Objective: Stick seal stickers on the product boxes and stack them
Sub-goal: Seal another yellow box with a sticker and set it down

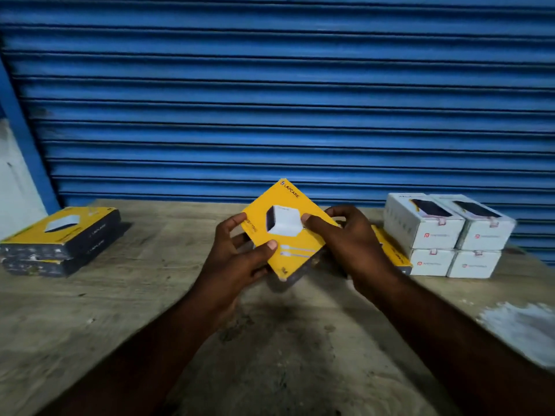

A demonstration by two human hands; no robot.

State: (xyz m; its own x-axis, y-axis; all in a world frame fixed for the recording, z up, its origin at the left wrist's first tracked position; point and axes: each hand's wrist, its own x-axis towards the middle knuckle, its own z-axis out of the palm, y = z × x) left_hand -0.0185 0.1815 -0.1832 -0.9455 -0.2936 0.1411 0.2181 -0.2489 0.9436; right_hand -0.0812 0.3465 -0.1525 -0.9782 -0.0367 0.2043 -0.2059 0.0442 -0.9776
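Yellow box (pixel 300 255) clamped between left grip (pixel 240 259) and right grip (pixel 351 240); four white boxes (pixel 444 235) nearby.

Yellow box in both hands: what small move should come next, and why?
Probably turn the yellow box so an opening edge faces up for a seal. Left hand and right hand grip it tilted above the table, front face up, with no sticker visible on it.

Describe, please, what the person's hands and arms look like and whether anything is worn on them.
The left hand and right hand wear no gloves, and no ring shows on either. The left forearm and right forearm show no sleeve, watch or bracelet down to the frame's edge. The nails are short.
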